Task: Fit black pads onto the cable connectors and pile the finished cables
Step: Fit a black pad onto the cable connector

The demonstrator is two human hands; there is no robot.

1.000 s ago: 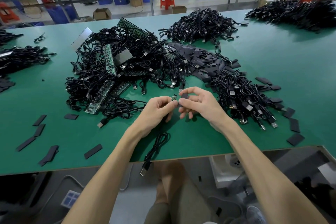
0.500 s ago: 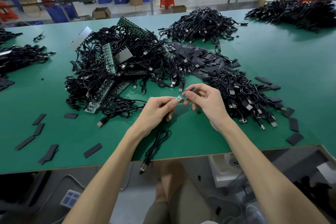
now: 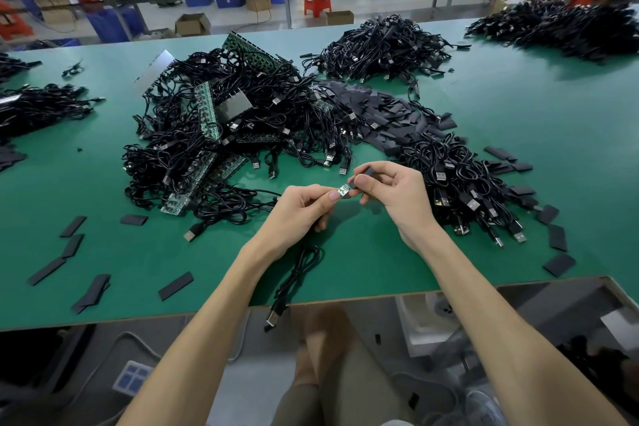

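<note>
Black pad in right hand, long axis down-left toward connector

Left grip pinches a small green connector. Right grip, just beside it, pinches a black pad at the connector's end. A cable trails below left grip, over the surface edge.
</note>
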